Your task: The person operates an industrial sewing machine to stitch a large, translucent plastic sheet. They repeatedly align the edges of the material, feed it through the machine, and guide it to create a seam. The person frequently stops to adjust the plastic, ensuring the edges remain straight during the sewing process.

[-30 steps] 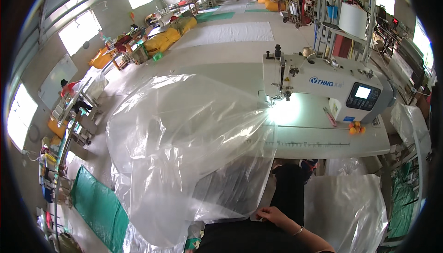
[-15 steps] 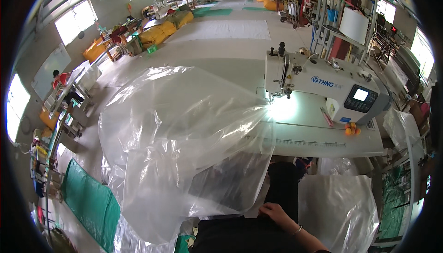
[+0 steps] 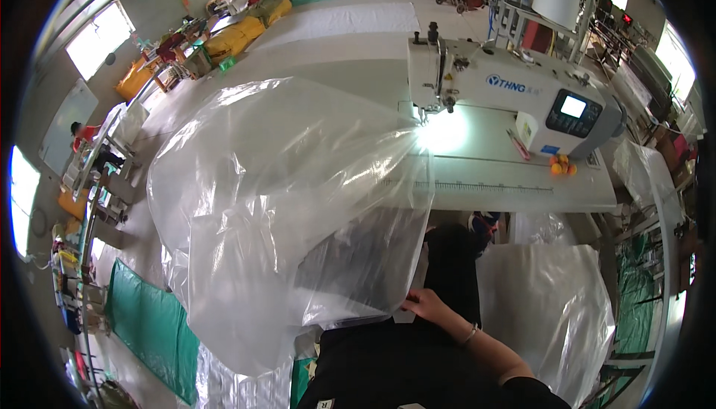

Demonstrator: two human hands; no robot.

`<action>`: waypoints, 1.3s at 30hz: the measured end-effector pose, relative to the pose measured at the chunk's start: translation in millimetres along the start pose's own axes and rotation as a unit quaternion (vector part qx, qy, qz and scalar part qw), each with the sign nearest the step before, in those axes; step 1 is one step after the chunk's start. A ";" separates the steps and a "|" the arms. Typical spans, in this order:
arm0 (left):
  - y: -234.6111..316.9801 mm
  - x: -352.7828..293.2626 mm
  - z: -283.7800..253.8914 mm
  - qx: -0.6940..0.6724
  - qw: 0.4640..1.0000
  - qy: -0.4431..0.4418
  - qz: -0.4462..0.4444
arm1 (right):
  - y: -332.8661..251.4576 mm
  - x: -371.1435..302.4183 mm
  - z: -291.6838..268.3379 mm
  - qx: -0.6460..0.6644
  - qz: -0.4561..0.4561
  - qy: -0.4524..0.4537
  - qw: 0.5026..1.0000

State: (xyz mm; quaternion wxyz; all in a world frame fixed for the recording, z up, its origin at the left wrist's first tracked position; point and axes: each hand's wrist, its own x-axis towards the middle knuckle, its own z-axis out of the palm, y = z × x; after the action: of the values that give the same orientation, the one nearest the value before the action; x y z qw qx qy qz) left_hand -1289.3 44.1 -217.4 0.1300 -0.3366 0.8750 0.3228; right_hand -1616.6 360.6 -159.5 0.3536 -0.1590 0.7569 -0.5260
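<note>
A large clear plastic sheet (image 3: 246, 207) spreads in loose folds from the left of the machine down over my lap. Its upper right corner gathers to a point under the needle area of a white sewing machine (image 3: 507, 88), whose lamp shines brightly there. My right hand (image 3: 426, 306), with a thin bracelet at the wrist, reaches across my lap. Its fingers are drawn together on the sheet's lower right edge; the fingertips are partly hidden. My left hand does not show.
On the white machine table (image 3: 477, 198) lie a ruler strip, small pink-handled snips (image 3: 517, 144) and several orange balls (image 3: 562, 166). Another plastic sheet (image 3: 544, 312) hangs at the right. A green sheet (image 3: 149, 327) lies on the floor at left. A person in red (image 3: 86, 136) sits farther left.
My right hand has moved from my thigh forward and left to the plastic sheet's edge. The view has tipped downward, and the machine sits higher in the picture. The sheet stays under the machine.
</note>
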 end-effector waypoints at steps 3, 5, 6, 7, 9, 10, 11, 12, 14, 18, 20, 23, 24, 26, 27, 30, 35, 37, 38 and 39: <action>-15.0 -16.4 -7.2 0.006 0.999 -0.039 0.001 | -10.5 3.8 1.8 0.003 -0.043 0.021 0.999; -27.8 -30.9 -18.2 0.017 0.995 -0.095 0.006 | -23.5 0.2 0.4 0.016 -0.066 0.022 0.997; -33.7 -35.7 -25.1 0.032 0.990 -0.137 0.011 | -30.4 -2.6 -0.5 0.032 -0.074 0.017 0.997; -27.0 -34.3 -38.3 0.050 0.980 -0.189 0.023 | -33.9 -3.3 -1.0 0.047 -0.083 0.015 0.995; -7.7 -18.3 -60.5 0.148 0.935 -0.316 0.064 | -31.6 -2.7 -3.3 0.118 -0.038 0.042 0.991; 22.0 -6.5 -76.5 0.212 0.899 -0.369 0.099 | -31.7 -1.2 -0.9 0.155 -0.015 0.049 0.986; 62.9 1.4 -95.1 0.276 0.878 -0.362 0.145 | -39.2 -4.0 1.0 0.240 -0.014 0.093 0.966; 133.9 1.0 -121.6 0.313 0.891 -0.292 0.153 | -53.2 -10.0 -0.5 0.321 -0.012 0.137 0.937; 216.0 3.9 -152.2 0.145 0.952 -0.148 0.227 | -59.6 -6.8 -0.2 0.368 -0.070 0.238 0.896; 290.7 17.5 -169.6 0.226 0.817 0.250 0.468 | -92.4 -6.3 -2.9 0.056 -0.270 0.384 0.881; 296.8 47.9 -176.9 0.360 0.782 0.323 0.392 | -119.5 -9.8 -11.5 -0.086 -0.360 0.371 0.852; 301.8 82.5 -228.7 0.476 0.738 0.402 0.259 | -144.8 0.7 -15.2 -0.183 -0.392 0.301 0.850; 279.8 91.4 -251.8 0.351 0.802 0.399 0.274 | -148.8 6.4 -15.9 -0.204 -0.382 0.288 0.854; 255.2 92.0 -303.5 0.186 0.860 0.413 0.236 | -143.6 21.9 -20.4 -0.272 -0.358 0.266 0.852; 258.3 82.0 -326.8 0.148 0.868 0.434 0.190 | -135.8 30.0 -22.4 -0.308 -0.342 0.255 0.850; 262.0 61.1 -353.9 0.025 0.869 0.424 0.254 | -106.9 48.8 -17.9 -0.251 -0.288 0.233 0.894; 358.4 59.3 -261.1 0.215 0.860 0.247 0.391 | -118.1 55.0 6.0 -0.233 -0.329 0.254 0.879; 365.8 84.9 -241.7 0.320 0.835 0.265 0.360 | -133.2 45.7 4.3 -0.272 -0.335 0.300 0.851; 360.7 103.4 -236.1 0.372 0.809 0.293 0.347 | -142.6 36.7 0.2 -0.294 -0.330 0.337 0.831; 358.5 119.9 -230.1 0.420 0.780 0.320 0.337 | -146.7 31.6 -5.8 -0.318 -0.322 0.375 0.809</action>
State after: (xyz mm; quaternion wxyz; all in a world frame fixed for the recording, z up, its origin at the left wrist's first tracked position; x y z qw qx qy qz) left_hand -1621.6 36.0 74.8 -0.1460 -0.0163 0.9727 -0.1797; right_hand -1662.0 287.1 -36.7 -0.2177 -0.2871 0.8612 -0.3585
